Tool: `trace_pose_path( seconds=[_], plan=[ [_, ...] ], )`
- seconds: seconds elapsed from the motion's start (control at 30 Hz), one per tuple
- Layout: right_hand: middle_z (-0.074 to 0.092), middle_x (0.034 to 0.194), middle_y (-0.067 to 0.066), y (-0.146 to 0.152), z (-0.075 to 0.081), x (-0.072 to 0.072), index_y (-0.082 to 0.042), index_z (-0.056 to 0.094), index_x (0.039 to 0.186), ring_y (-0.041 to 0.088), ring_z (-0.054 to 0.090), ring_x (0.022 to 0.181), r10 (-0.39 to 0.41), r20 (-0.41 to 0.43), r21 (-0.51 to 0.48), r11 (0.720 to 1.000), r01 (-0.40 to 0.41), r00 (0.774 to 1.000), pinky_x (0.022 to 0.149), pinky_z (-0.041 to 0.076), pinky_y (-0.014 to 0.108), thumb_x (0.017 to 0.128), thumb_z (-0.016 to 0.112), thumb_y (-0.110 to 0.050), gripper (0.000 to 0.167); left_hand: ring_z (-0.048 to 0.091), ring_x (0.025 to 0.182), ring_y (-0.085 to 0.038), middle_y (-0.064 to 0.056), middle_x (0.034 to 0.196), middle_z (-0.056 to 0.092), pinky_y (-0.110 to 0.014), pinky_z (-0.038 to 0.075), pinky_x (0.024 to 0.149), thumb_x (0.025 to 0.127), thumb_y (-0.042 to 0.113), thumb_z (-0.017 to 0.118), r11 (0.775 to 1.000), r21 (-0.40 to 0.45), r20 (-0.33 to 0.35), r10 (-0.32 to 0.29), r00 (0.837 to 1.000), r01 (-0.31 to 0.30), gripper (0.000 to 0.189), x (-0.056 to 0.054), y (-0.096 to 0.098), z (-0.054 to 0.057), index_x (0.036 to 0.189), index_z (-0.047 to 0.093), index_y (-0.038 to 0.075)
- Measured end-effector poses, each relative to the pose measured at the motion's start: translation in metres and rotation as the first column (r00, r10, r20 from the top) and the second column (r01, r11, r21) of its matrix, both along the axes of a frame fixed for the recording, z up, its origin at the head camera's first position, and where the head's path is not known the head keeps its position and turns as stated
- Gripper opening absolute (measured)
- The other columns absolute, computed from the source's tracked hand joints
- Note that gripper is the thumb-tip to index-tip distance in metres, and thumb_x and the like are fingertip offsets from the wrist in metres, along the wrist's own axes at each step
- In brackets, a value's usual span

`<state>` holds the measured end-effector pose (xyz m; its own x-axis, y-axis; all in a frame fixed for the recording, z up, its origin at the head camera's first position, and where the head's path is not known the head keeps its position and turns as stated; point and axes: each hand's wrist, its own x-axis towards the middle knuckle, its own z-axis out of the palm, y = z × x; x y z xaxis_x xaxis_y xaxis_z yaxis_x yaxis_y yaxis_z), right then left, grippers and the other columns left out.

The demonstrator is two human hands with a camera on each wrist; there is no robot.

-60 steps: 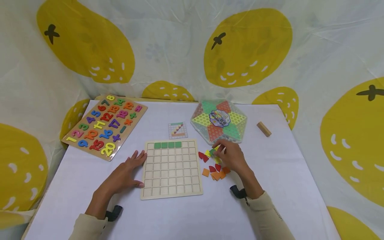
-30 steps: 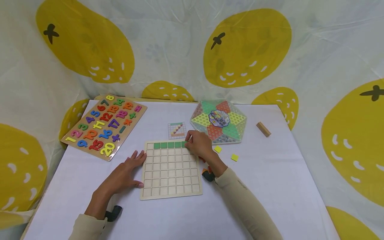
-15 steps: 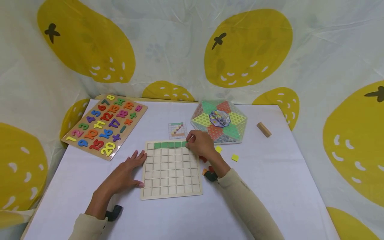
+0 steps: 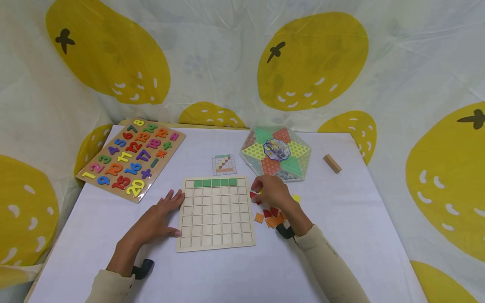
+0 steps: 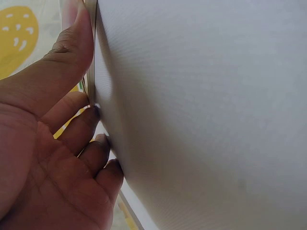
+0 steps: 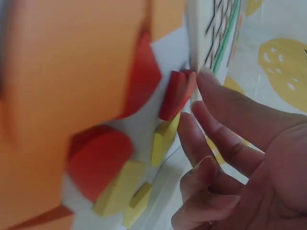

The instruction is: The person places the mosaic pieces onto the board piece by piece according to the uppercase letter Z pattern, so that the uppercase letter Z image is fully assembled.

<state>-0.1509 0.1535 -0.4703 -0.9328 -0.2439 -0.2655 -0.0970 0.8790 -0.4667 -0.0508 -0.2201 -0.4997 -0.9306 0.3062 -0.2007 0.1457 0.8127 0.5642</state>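
1. A grid board (image 4: 216, 214) was laid mid-table, its top row filled with five green tiles (image 4: 215, 182).
2. The left hand (image 4: 155, 221) was rested flat, fingers straight, against the board's left edge.
3. The right hand (image 4: 273, 192), loosely open and empty, was held over loose tiles (image 4: 270, 216) just right of the board.

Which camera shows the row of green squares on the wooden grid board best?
The head view: the green squares fill five cells of the grid board's top row, seen from above. The right wrist view catches only the board's edge with a thin green line; the left wrist view shows no green squares.
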Motion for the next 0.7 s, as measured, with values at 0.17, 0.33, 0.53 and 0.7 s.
trace_pose_path(
  seconds=[0.17,0.33,0.53,0.7],
  plan=[
    [0.065,0.089,-0.002,0.001,-0.002,0.005,-0.02,0.072,0.091,0.019,0.06,0.083,0.014,0.003,0.048,0.999,-0.014,1.0,0.066,0.048,0.032,0.083,0.093,-0.027,0.024,0.015,0.166,-0.041,-0.01,0.176,0.026,-0.065,0.02,0.131,0.063,0.03,0.102,1.0,0.001,-0.001,-0.002,1.0,0.002,0.125,0.0,0.0,-0.001,0.166,0.034,0.012],
    [0.063,0.084,-0.001,0.0,-0.004,0.005,-0.019,0.066,0.093,0.019,0.059,0.078,0.019,0.003,-0.004,1.0,-0.019,1.0,0.062,0.046,0.031,0.088,0.089,-0.024,0.024,0.015,0.165,-0.041,-0.01,0.176,0.026,-0.065,0.02,0.131,0.063,0.03,0.102,1.0,-0.009,-0.001,-0.003,1.0,0.003,0.126,0.0,0.001,0.0,0.166,0.034,0.012],
    [0.066,0.084,-0.001,-0.002,-0.006,0.005,-0.019,0.07,0.097,0.017,0.059,0.076,0.039,-0.073,-0.165,0.985,-0.05,0.997,0.061,0.046,0.031,0.093,0.083,-0.016,0.014,0.015,0.166,-0.041,-0.01,0.176,0.026,-0.066,0.02,0.131,0.063,0.03,0.102,1.0,-0.016,0.003,-0.001,1.0,0.001,0.126,0.0,0.0,0.0,0.167,0.033,0.013],
    [0.067,0.088,-0.002,-0.015,-0.004,0.003,-0.019,0.077,0.096,0.015,0.058,0.076,0.085,-0.124,-0.232,0.966,-0.112,0.989,0.064,0.047,0.029,0.096,0.079,-0.014,0.006,0.015,0.166,-0.041,-0.009,0.176,0.026,-0.066,0.02,0.131,0.063,0.031,0.102,1.0,-0.025,-0.001,-0.001,1.0,0.001,0.125,0.0,0.0,0.0,0.167,0.033,0.013]
  ],
)
